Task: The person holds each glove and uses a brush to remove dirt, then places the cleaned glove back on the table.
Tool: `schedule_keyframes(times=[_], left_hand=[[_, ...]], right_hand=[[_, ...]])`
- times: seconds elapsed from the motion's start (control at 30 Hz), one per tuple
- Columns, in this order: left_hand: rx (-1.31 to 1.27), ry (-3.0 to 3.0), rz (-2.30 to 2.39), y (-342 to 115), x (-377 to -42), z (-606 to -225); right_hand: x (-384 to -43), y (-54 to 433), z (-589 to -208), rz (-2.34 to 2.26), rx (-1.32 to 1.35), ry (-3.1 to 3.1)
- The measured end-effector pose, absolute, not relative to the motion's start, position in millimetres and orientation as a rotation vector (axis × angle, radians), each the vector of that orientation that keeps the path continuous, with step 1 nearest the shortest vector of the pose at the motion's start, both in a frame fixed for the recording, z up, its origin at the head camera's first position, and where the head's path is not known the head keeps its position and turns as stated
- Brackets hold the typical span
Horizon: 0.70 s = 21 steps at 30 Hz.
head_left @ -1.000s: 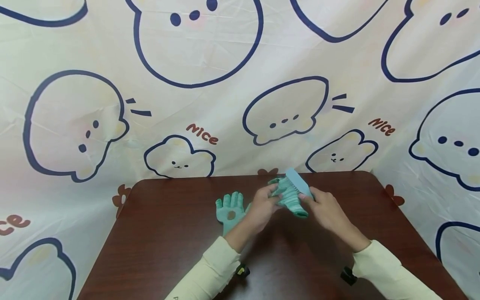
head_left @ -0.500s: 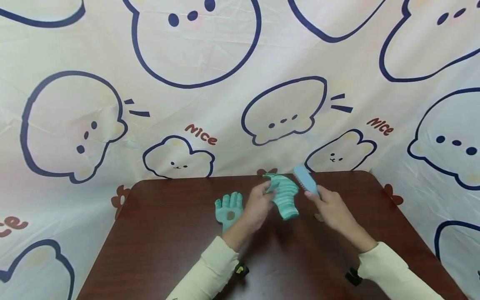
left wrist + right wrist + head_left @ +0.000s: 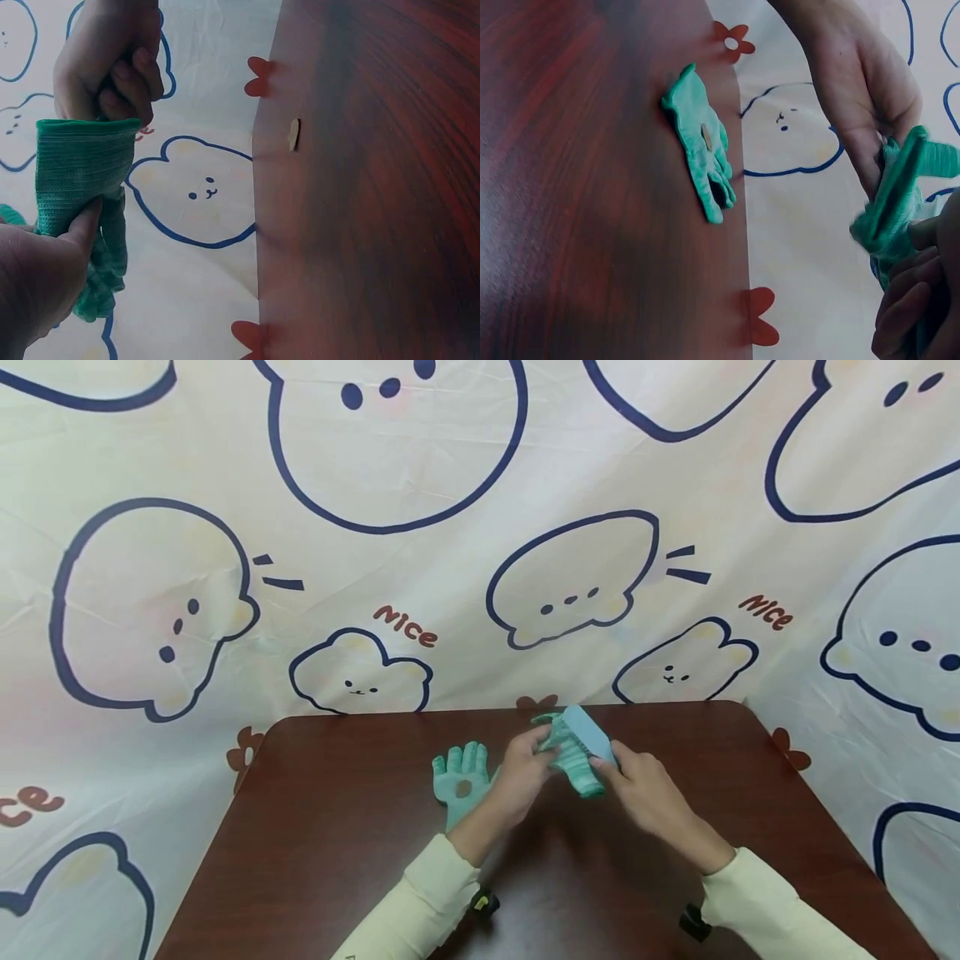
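Observation:
My left hand (image 3: 522, 777) pinches a green striped knit glove (image 3: 579, 775) by its finger end, holding it up over the far part of the table. In my right hand (image 3: 648, 789) is a light blue brush (image 3: 588, 732), its bristle side laid against the glove. Seen from the left wrist, the held glove (image 3: 86, 165) hangs with its cuff upward, and the left thumb (image 3: 84, 225) presses on it; the brush is hidden there. A second green glove (image 3: 459, 777) lies flat left of the left hand, fingers pointing away, with a round brown piece (image 3: 463, 789) on its palm.
Underneath is a dark brown wooden table (image 3: 337, 843). A small brown piece (image 3: 294, 135) lies on it, hidden from the head view by the right hand. White cloth (image 3: 450, 568) printed with cartoon outlines hangs behind the table's far edge and along both sides.
Half a second ago the brush was lifted off to the glove's right; now it is back on the glove, as it was a second ago. The left hand keeps its hold; the flat glove stays put.

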<state>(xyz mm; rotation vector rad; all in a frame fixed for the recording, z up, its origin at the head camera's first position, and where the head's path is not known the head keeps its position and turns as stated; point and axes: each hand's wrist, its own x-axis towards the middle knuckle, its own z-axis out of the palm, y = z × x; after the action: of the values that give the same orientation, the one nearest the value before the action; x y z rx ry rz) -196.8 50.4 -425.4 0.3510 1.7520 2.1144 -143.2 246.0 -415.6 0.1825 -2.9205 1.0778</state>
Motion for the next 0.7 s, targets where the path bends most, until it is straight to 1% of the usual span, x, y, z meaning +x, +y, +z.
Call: schedule_keyframes(times=[0.27, 0.57, 0.7], left_hand=[[0.299, 1.798, 2.098, 57, -197, -427], [0.305, 1.832, 2.136, 57, -198, -428], [0.288, 1.816, 2.188, 53, -200, -426]], right_hand=[[-149, 256, -415, 1.08, 0.115, -2.92], [-156, 273, -414, 1.278, -0.081, -2.902], [-155, 273, -412, 1.294, -0.056, -2.86]])
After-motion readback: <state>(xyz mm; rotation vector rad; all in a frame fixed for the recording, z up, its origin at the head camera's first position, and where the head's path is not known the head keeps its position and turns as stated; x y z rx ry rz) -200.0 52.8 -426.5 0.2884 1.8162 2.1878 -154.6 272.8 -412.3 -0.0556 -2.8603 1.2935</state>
